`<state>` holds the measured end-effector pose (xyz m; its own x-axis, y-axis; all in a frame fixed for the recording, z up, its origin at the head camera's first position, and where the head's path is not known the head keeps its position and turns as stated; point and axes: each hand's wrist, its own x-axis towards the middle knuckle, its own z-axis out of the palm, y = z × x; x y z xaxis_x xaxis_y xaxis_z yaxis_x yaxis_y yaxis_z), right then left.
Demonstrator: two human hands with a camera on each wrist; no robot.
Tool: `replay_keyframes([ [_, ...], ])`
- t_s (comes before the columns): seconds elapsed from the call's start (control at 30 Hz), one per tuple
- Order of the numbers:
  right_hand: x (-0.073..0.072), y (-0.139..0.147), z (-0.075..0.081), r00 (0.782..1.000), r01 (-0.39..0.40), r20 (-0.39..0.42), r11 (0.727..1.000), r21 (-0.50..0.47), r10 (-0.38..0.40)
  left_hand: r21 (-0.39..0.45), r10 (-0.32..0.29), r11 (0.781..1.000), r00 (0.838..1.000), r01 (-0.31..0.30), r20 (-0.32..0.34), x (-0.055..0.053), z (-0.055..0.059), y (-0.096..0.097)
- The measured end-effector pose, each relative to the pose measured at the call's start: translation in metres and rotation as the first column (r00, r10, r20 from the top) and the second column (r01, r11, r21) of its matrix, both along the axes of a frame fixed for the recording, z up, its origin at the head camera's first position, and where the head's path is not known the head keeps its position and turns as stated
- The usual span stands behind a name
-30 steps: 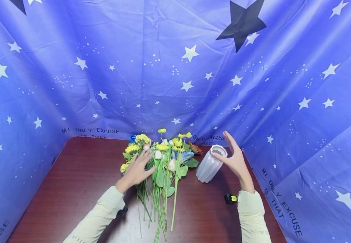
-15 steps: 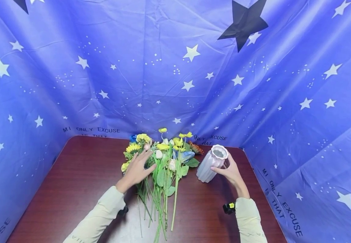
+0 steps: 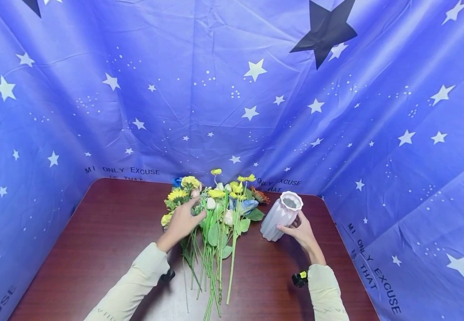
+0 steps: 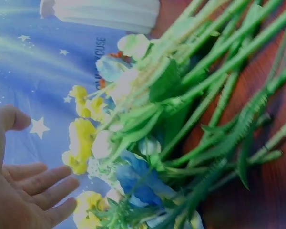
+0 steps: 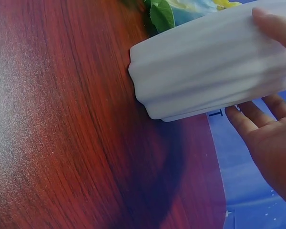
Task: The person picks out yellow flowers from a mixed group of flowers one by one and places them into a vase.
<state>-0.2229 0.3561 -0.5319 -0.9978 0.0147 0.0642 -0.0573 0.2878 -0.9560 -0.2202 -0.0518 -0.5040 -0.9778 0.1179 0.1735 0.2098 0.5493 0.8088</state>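
Note:
A white fluted vase (image 3: 279,219) stands upright on the table, right of the flowers. My right hand (image 3: 303,232) holds its right side. In the right wrist view the thumb (image 5: 275,27) lies along one side of the vase (image 5: 200,64) and the fingertips touch the opposite side. A heap of artificial flowers (image 3: 217,193), yellow, white, blue and orange, lies with green stems (image 3: 212,276) toward me. Over the left blooms hovers my left hand (image 3: 180,223). The left wrist view has this hand (image 4: 31,186) beside the yellow blooms, fingers loosely bent, nothing held.
The dark red wooden table (image 3: 107,232) bears the flowers and vase. A blue star-printed cloth (image 3: 176,89) hangs behind it and at both sides. Leaves (image 3: 254,214) at the heap's right edge lie close to the vase.
My right hand has come down from above the vase's rim and taken hold of its side. The left hand's fingers have bent slightly, staying over the flowers. The vase has hardly moved.

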Motion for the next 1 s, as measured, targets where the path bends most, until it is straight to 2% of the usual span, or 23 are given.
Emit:
replay_keyframes([
  [0.13, -0.001, 0.000, 0.000, 1.000, 0.008, -0.004, 1.000, -0.005, -0.008, 0.085, 0.039, 0.995, 0.998, -0.043, 0.047, -0.002, 0.003, 0.006],
  [0.23, -0.001, -0.001, 0.001, 1.000, 0.014, -0.004, 1.000, -0.008, -0.014, 0.151, 0.042, 0.987, 0.992, -0.061, 0.121, -0.003, 0.006, 0.010],
  [0.3, 0.000, -0.002, 0.001, 1.000, 0.018, -0.001, 1.000, -0.014, -0.018, 0.210, 0.034, 0.975, 0.982, -0.073, 0.187, -0.003, 0.009, 0.013],
  [0.4, 0.001, -0.003, 0.001, 1.000, 0.028, 0.005, 0.999, -0.022, -0.028, 0.311, 0.008, 0.944, 0.951, -0.109, 0.309, -0.004, 0.011, 0.018],
  [0.53, 0.002, -0.005, 0.000, 0.999, 0.033, 0.008, 0.999, -0.030, -0.032, 0.383, -0.016, 0.908, 0.901, -0.168, 0.434, -0.006, 0.009, 0.025],
  [0.73, 0.003, -0.010, -0.002, 0.999, 0.029, 0.018, 0.999, -0.028, -0.028, 0.391, -0.046, 0.901, 0.852, -0.191, 0.522, -0.008, 0.005, 0.031],
  [0.83, 0.003, -0.013, -0.002, 1.000, 0.025, 0.017, 0.999, -0.025, -0.024, 0.419, -0.081, 0.886, 0.826, -0.196, 0.558, -0.009, 0.004, 0.033],
  [1.0, 0.003, -0.018, -0.001, 1.000, 0.020, 0.016, 0.999, -0.048, -0.019, 0.448, -0.107, 0.868, 0.799, -0.215, 0.591, -0.012, 0.003, 0.039],
])
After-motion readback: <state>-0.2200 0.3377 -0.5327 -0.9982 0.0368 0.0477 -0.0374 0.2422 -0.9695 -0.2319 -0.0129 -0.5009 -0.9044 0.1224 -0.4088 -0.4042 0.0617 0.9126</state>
